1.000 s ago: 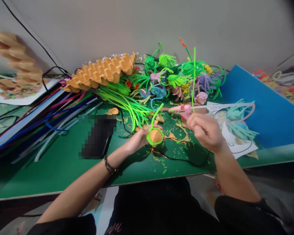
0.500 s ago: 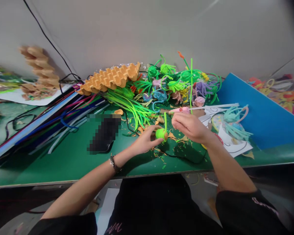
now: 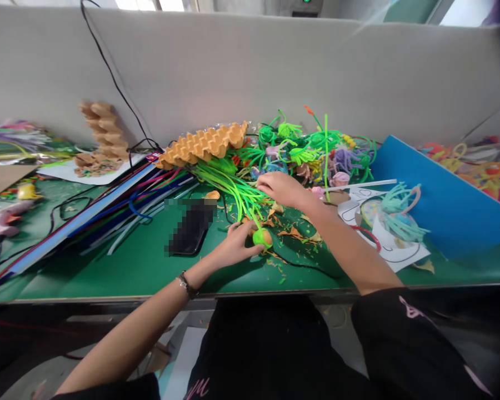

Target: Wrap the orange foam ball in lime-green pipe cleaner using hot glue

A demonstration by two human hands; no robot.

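Observation:
My left hand [image 3: 238, 244] is closed around a small cup-shaped piece [image 3: 261, 238] wrapped in bright green pipe cleaner, its tan end facing right. One green strand sticks up from the piece. Further back, my right hand [image 3: 281, 189] is over the tips of a bunch of green pipe cleaners [image 3: 233, 191], fingers curled together; whatever they hold is hidden. Beside the right wrist a pink tool [image 3: 317, 191], partly covered by the arm, lies near a long white stick [image 3: 370, 184]. Tan and green scraps [image 3: 294, 232] litter the green table around the left hand.
A tan egg carton [image 3: 204, 145] leans at the back beside a heap of pipe-cleaner flowers [image 3: 304, 144]. A black phone [image 3: 189, 233] lies left of my left hand. Right, a blue board [image 3: 441, 205] slants behind paper cutouts [image 3: 406, 255]. Dark cable [image 3: 308, 266] runs near the front edge.
My right hand has swung left and back, from beside the green-wrapped piece to the pipe-cleaner bunch. The piece in my left hand has turned, its strand now leaning left. The view has tilted up.

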